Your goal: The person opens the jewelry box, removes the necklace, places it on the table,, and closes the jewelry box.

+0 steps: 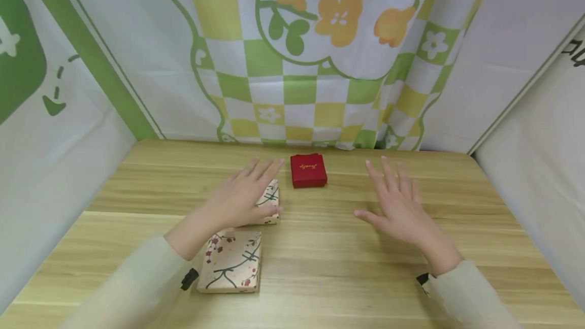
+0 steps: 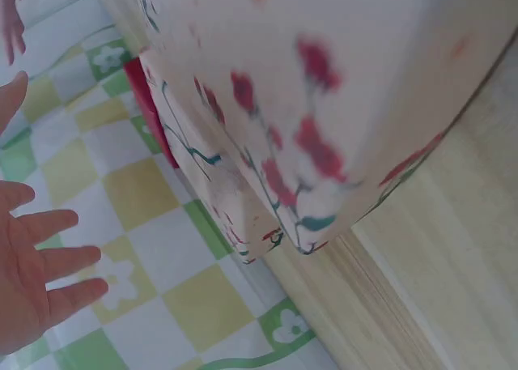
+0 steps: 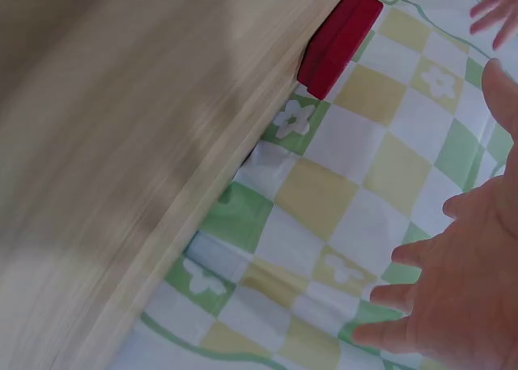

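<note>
Red box (image 1: 309, 170) on bench (image 1: 338, 278), head view: 2 o'clock from left hand (image 1: 243, 197), nearer; 10 o'clock from right hand (image 1: 397, 208); squarish. Both hands spread, empty. Left wrist: floral box (image 2: 340, 111), hand's 2 o'clock. Right wrist: red box, hand's 11 o'clock.

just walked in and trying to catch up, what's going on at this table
A person's left hand and right hand are spread over a wooden table, holding nothing. In the head view the left hand partly hides the farther flowered box; the nearer flowered box lies closer to the person. A red box with gold lettering sits toward the back, roughly between the hands, and neither hand touches it. All three boxes look closed.
</note>
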A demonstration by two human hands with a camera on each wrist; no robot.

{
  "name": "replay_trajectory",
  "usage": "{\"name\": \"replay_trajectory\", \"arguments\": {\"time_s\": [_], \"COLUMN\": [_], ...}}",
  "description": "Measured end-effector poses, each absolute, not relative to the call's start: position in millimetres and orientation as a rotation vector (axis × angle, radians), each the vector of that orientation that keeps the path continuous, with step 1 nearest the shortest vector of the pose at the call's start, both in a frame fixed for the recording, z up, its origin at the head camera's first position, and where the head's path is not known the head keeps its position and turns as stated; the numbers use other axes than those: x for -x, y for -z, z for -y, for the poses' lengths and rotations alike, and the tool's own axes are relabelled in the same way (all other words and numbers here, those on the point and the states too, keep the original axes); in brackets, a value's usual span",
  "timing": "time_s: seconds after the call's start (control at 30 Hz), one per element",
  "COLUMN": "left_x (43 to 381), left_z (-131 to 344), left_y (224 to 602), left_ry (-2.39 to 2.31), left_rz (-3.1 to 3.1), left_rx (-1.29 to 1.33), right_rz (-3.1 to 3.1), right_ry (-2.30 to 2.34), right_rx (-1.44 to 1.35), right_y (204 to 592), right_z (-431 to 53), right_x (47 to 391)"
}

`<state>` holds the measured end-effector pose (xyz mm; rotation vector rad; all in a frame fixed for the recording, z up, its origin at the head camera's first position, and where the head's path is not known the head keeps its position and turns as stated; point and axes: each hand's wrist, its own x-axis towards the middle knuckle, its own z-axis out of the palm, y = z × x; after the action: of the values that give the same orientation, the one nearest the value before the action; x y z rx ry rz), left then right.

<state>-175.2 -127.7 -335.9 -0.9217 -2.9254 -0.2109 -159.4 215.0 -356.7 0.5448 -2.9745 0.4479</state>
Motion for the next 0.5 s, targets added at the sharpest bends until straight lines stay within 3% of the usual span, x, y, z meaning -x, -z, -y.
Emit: {"name": "replay_trajectory", "arguments": {"time_s": [0.5], "left_x": [241.3], "left_z": [100.7], "left_y": [342.8], "left_ry": [0.414], "left_rz": [3.072], "left_rx": [0.928], "right_rz": [3.029], "right_ry": [-0.802], "right_rx": [-0.797], "right_y": [357.7], "right_z": [-188.7], "right_x": [229.8]}}
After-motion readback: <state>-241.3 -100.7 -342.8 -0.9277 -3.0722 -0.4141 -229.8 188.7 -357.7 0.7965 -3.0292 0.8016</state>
